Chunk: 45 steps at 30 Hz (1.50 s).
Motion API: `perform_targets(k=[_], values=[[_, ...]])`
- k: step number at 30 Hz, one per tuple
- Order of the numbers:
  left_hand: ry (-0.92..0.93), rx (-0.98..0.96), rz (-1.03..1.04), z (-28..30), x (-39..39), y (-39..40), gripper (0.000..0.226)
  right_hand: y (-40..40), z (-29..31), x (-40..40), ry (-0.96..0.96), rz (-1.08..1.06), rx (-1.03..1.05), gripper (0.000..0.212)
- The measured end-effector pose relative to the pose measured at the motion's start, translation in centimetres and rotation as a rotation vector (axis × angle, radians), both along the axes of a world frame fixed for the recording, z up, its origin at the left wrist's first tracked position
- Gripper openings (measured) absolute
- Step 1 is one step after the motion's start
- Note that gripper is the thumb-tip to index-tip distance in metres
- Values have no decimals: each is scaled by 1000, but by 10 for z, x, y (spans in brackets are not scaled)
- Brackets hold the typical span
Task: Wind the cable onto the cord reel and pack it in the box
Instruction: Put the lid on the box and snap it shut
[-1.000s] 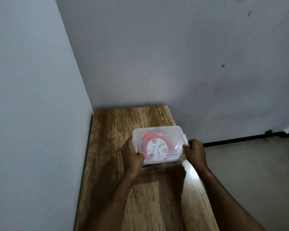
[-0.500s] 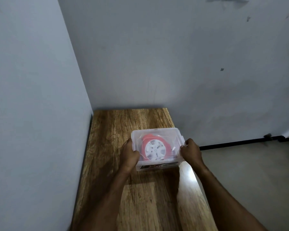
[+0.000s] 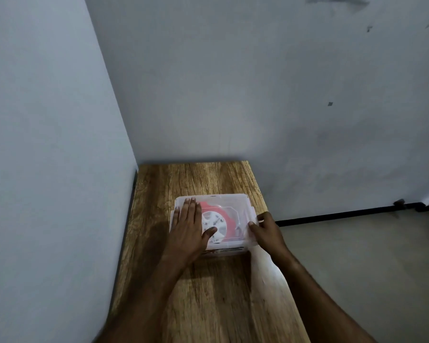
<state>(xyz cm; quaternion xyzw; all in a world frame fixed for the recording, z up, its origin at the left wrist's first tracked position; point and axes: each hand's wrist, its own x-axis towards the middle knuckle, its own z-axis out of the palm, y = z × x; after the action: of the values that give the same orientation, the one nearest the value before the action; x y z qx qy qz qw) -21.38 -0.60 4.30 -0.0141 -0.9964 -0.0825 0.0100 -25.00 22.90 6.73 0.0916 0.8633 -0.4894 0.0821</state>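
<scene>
A clear plastic box [image 3: 243, 206] with its lid on sits on the wooden table [image 3: 196, 293]. Through the lid shows a red cord reel [image 3: 227, 219] with a white hub. My left hand [image 3: 187, 227] lies flat, fingers spread, on the left part of the lid. My right hand [image 3: 265, 230] is against the box's right end, its fingers curled at the side latch. The cable itself is not visible apart from the reel.
The table stands in a corner, with a grey wall on the left and another behind. Its right edge drops to a grey floor [image 3: 369, 256] with a black skirting strip [image 3: 344, 215] along the wall.
My left hand has moved from the box's left end up onto the lid and flattened. The right hand stays at the right end.
</scene>
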Motion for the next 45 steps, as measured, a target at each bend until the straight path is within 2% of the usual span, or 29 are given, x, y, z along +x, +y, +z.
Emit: perform_targets(k=[3, 6, 11, 18, 25, 27, 29, 34, 41, 45], values=[[-31, -25, -40, 1, -3, -5, 121, 1, 5, -7, -196, -74, -281, 29], [-24, -46, -33, -1, -3, -5, 114, 6, 8, -14, -339, -121, -426, 28], [27, -32, -20, -3, 0, -3, 108, 9, 15, -17, -415, -123, -516, 22], [29, -43, -11, -6, 1, -3, 106, 15, 13, -24, -625, -174, -673, 45], [39, -42, -7, -8, 1, -3, 106, 18, 16, -23, -661, -144, -656, 39], [47, -33, -5, -8, 1, -3, 108, 17, 14, -24, -615, -159, -655, 38], [45, -28, -3, -8, 1, -2, 110, 13, 15, -26, -502, -155, -568, 30], [42, -21, 4, -6, 2, -2, 112, -7, 14, -24, -140, -132, -23, 12], [38, -4, 7, -6, 2, -2, 113, -21, 27, -9, 78, -105, 416, 23], [23, 10, 14, -8, 2, -2, 113, -34, 33, 2, 161, -16, 629, 13]])
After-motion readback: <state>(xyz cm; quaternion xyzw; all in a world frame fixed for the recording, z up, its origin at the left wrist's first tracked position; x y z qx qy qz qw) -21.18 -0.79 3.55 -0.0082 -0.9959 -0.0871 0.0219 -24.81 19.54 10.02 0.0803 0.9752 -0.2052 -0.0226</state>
